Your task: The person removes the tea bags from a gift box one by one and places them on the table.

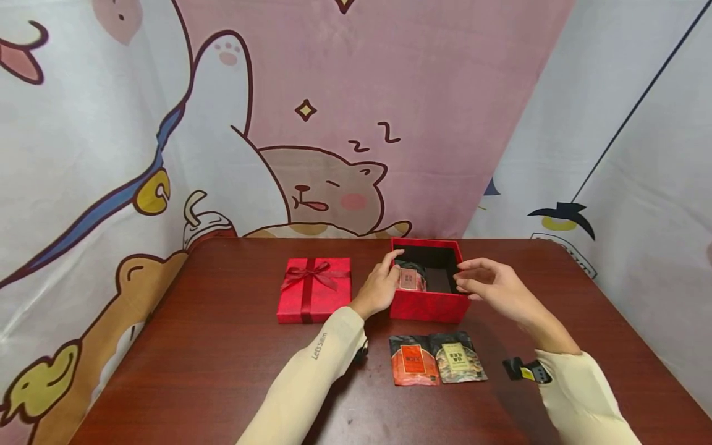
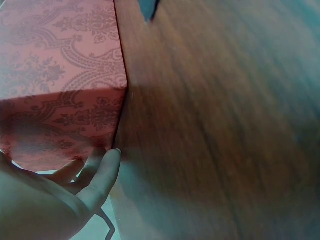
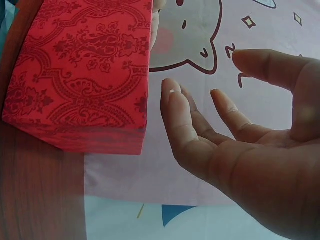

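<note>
1. The rectangular red box with dark lining and patterned outer sides (image 1: 428, 308) stands upright on the brown wooden bench (image 1: 222, 346). It is already uncovered.
2. The square red lid with the dark red ribbon bow (image 1: 329, 303) lies to the left of the box, well apart. The closing of the box is therefore not done at this moment.
3. Inside, at the left part of the box, there is a packet with a pinkish label (image 1: 408, 279). I cannot tell if another one lies below it. To its right the dark bottom is visible.
4. Two flat packets remain outside, in front of the box and side by side: the orange-red and black packet (image 1: 414, 361) and the black and pale-yellow packet (image 1: 458, 358). No hand touches them.
5. The left hand (image 1: 378, 289) is at the left wall, with some fingertips over the rim; whether it clamps the wall, I cannot tell.
6. The right hand (image 1: 503, 293) is near the right rim, thumb and fingers apart, and carries nothing.
7. In my judgement, the work is only partly complete.
</note>
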Available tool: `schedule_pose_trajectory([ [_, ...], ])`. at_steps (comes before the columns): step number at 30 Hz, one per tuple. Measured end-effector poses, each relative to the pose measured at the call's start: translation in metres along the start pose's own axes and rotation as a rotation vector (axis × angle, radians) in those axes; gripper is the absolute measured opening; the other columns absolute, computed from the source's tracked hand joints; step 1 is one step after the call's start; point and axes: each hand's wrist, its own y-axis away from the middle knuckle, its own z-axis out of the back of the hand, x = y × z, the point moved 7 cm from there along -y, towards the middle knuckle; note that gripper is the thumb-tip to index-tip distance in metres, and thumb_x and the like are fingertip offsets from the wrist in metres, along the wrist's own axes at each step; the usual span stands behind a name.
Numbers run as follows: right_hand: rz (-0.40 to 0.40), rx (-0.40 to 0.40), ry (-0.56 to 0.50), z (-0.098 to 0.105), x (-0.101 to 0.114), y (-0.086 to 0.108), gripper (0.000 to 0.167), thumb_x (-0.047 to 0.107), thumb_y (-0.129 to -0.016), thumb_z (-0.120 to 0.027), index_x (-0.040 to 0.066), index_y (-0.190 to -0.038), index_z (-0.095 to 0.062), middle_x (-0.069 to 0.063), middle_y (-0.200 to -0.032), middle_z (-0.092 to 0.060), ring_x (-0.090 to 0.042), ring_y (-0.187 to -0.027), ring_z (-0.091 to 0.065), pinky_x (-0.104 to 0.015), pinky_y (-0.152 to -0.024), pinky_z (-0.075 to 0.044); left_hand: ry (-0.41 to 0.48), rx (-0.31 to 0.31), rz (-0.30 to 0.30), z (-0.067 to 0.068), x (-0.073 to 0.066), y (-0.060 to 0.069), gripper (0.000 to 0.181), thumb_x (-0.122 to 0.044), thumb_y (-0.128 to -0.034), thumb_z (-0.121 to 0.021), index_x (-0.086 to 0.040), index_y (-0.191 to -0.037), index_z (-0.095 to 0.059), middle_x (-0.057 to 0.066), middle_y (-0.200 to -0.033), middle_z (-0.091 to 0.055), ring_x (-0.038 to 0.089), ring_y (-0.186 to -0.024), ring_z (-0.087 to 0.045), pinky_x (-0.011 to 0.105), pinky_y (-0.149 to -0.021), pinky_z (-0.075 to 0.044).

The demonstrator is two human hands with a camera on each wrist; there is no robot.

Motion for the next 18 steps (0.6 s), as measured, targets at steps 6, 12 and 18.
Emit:
schedule_pose_trajectory([
  [6, 0.013, 0.008, -0.014, -0.003, 0.001, -0.004, 0.044, 0.016, -0.098, -0.062, -0.007, -0.132, -0.049, -0.027, -0.122, -0.062, -0.009, -0.093, -0.068, -0.035, -0.083, -0.056, 0.002, -0.003, -0.003, 0.0, -0.001, 0.001, 0.047, -0.036, -0.1054, -0.03, -0.032, -0.152, -0.035, 0.011, -0.135, -0.052, 0.026, -0.13, -0.046, 0.054, -0.103, -0.039],
  [12, 0.014, 0.009, -0.013, -0.006, 0.001, -0.008, 0.042, 0.016, -0.098, -0.061, -0.007, -0.132, -0.05, -0.028, -0.122, -0.062, -0.015, -0.097, -0.068, -0.035, -0.084, -0.056, 0.01, -0.004, 0.007, 0.0, 0.001, 0.001, 0.046, -0.037, -0.1057, -0.03, -0.035, -0.152, -0.035, 0.01, -0.136, -0.05, 0.026, -0.129, -0.047, 0.054, -0.103, -0.039],
  [18, 0.016, 0.002, -0.001, -0.008, 0.0, -0.011, 0.041, 0.015, -0.098, -0.062, -0.006, -0.131, -0.051, -0.026, -0.121, -0.063, -0.021, -0.1, -0.068, -0.039, -0.085, -0.055, 0.0, -0.013, -0.003, 0.0, 0.0, 0.0, 0.047, -0.036, -0.1054, -0.03, -0.033, -0.152, -0.036, 0.011, -0.132, -0.052, 0.026, -0.127, -0.048, 0.053, -0.101, -0.04],
])
